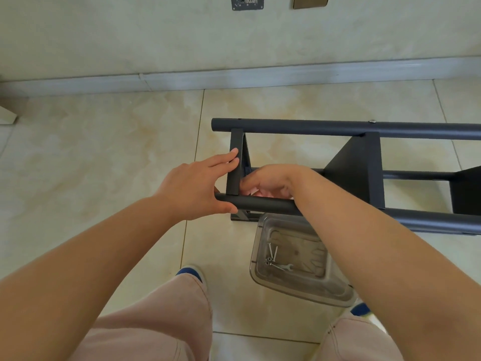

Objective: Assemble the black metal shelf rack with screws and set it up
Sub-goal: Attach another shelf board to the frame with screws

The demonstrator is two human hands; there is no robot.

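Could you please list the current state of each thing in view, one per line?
Shelf rack: lying on its side on the floor, partly assembled.
Left hand: braces the end shelf panel, thumb on the near tube.
Right hand: reaching inside the frame, fingers curled; contents hidden.
Clear tray: on floor, holding screws and a small wrench.

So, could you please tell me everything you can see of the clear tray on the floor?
The tray is a clear plastic rectangle with rounded corners, lying flat on the tiled floor just in front of the rack. Inside lie a few silver screws and a small wrench. The right forearm hides part of it; neither hand touches it.
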